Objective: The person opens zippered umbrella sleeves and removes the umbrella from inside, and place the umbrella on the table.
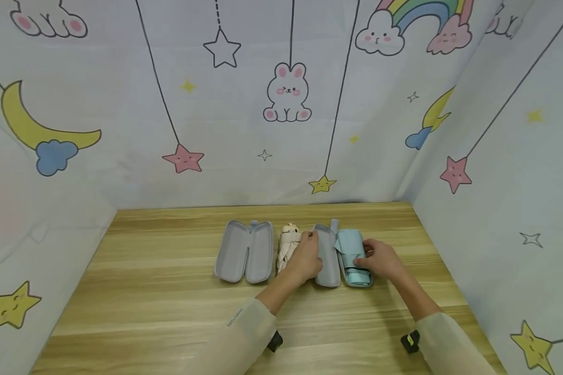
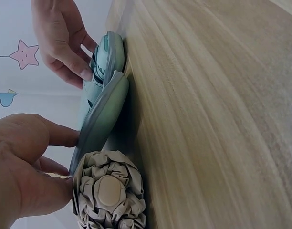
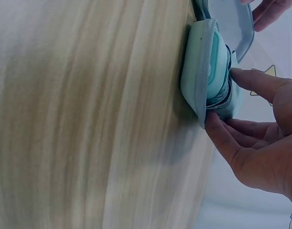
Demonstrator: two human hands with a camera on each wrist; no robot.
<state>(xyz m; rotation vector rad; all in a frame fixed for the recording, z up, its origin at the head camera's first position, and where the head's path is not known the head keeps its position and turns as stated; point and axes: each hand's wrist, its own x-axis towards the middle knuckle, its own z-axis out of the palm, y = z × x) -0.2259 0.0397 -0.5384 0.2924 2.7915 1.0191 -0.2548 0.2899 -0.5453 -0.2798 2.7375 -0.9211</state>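
Observation:
A mint zip case with grey lining lies unfolded on the table. In its right half sits a mint folded umbrella, strapped round the middle. My left hand pinches the rim of the case's left half, which tilts off the table in the left wrist view. My right hand grips the mint umbrella, thumb on top and fingers at its outer side by the case rim. Close beside the left hand lies a beige folded umbrella, partly hidden by that hand in the head view.
A second zip case, spread open with grey lining, lies left of the beige umbrella. The wood-grain table ends at a printed cloth wall at the back and on both sides.

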